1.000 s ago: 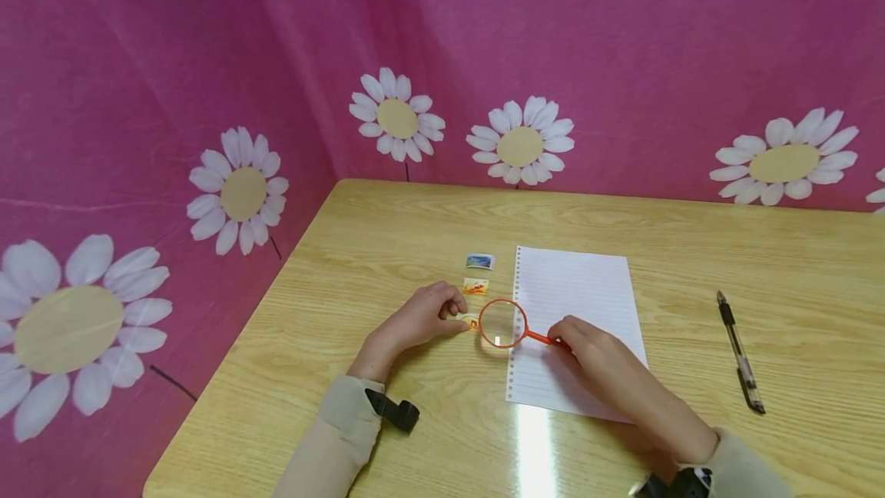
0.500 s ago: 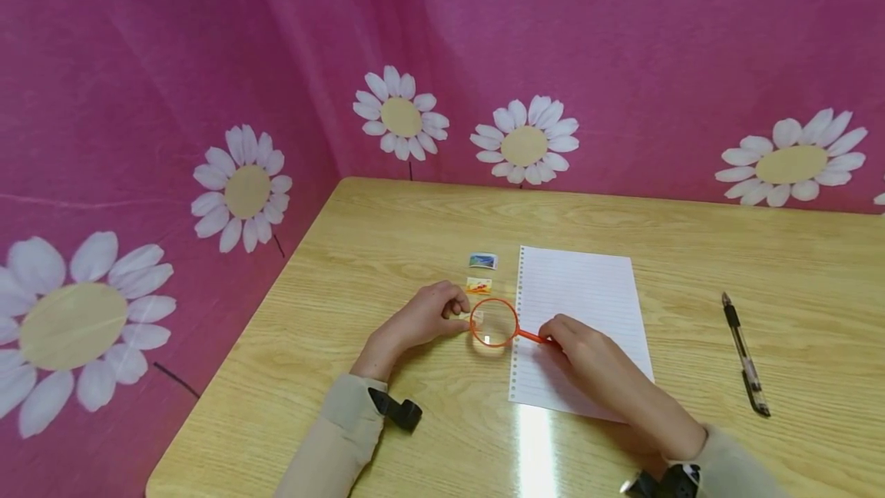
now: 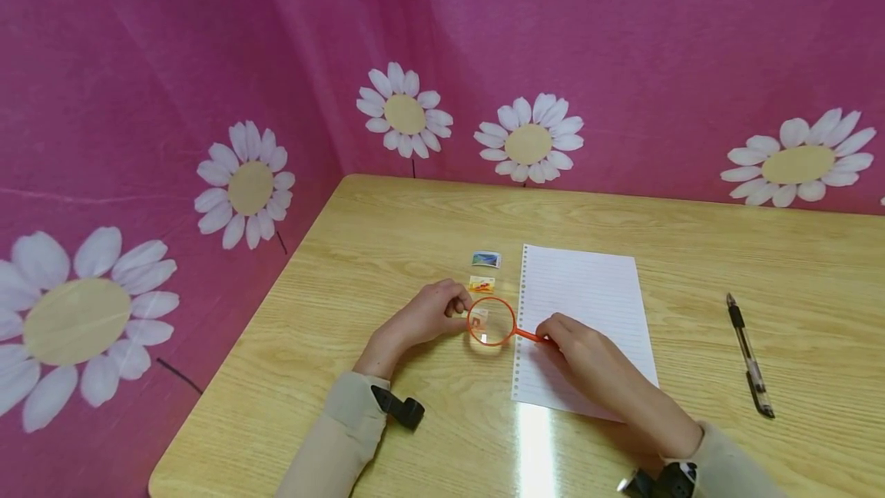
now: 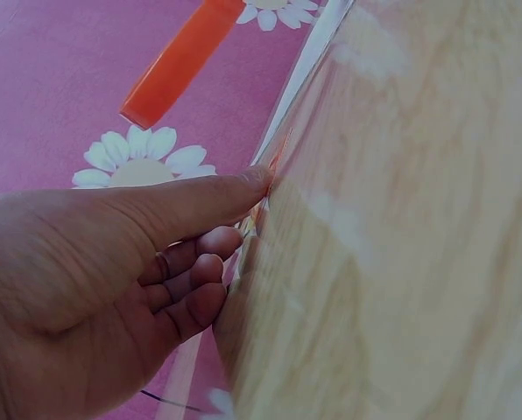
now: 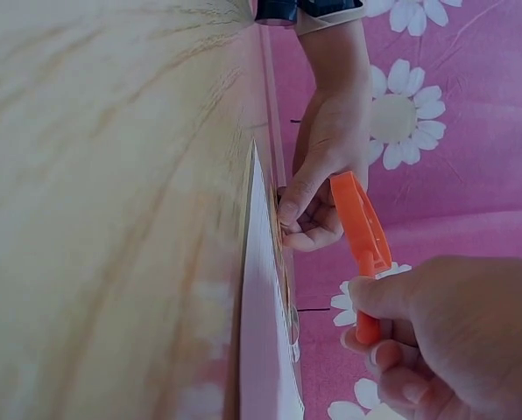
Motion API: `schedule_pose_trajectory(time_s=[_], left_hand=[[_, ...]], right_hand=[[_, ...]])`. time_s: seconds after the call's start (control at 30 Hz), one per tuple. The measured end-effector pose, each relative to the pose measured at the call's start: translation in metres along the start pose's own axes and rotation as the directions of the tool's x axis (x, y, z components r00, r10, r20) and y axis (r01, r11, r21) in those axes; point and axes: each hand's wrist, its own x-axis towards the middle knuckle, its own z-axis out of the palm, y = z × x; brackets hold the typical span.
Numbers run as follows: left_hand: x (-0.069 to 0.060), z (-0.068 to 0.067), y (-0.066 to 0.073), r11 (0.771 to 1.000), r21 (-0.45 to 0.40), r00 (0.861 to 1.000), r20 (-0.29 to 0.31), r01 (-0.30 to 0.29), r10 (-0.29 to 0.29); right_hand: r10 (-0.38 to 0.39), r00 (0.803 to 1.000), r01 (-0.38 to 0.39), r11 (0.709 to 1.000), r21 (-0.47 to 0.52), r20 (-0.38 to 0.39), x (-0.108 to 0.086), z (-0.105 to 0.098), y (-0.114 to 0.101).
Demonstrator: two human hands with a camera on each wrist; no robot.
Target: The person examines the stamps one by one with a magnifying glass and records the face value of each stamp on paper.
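Observation:
My right hand (image 3: pixel 596 363) grips the handle of an orange magnifying glass (image 3: pixel 517 331). Its round lens is over a small pale stamp (image 3: pixel 478 320) with an orange-red print, seen through the glass. At that stamp's left edge, my left hand (image 3: pixel 423 318) has thumb and fingertips, seeming to pinch it. In the left wrist view the thumb (image 4: pixel 222 194) touches the stamp's edge, and the other fingers are curled. The right wrist view shows the lens frame (image 5: pixel 359 223) raised above the table. Beyond lie a yellow-and-red stamp (image 3: pixel 482 284) and a blue-green stamp (image 3: pixel 487 259), in a column.
A lined, hole-punched sheet of paper (image 3: pixel 584 290) lies right of the stamps, partly under my right hand. Farther right is a black pen (image 3: pixel 750 356). The wooden table (image 3: pixel 387 229) meets a pink flowered cloth (image 3: pixel 622 44) at the back and left.
My right hand has moved the magnifying glass left, from beside the lowest stamp to over it. The left hand stays at that stamp. The head view has shifted slightly.

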Motion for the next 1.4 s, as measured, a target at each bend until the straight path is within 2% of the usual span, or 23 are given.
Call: schedule_pose_trajectory(time_s=[0.3,0.67,1.13,1.4], left_hand=[[-0.0011,-0.0008,0.0009,1.000,0.012,1.000,0.001,-0.012,0.012],[-0.0012,-0.0002,0.0007,1.000,0.026,1.000,0.004,0.001,-0.001],[-0.0027,-0.0019,0.0026,1.000,-0.009,1.000,0.010,0.011,-0.011],[-0.0033,-0.0016,0.0020,1.000,0.003,1.000,-0.008,-0.025,0.025]], right_hand=[[-0.005,1.000,0.005,1.000,-0.003,-0.012,0.0004,-0.0002,-0.0005],[-0.002,1.000,0.002,1.000,-0.002,0.005,0.0002,-0.0013,-0.0010],[0.017,0.999,-0.017,1.000,-0.008,0.033,-0.0007,-0.0025,-0.0004],[0.030,0.999,-0.030,0.999,-0.011,0.021,-0.0024,-0.0046,0.0002]])
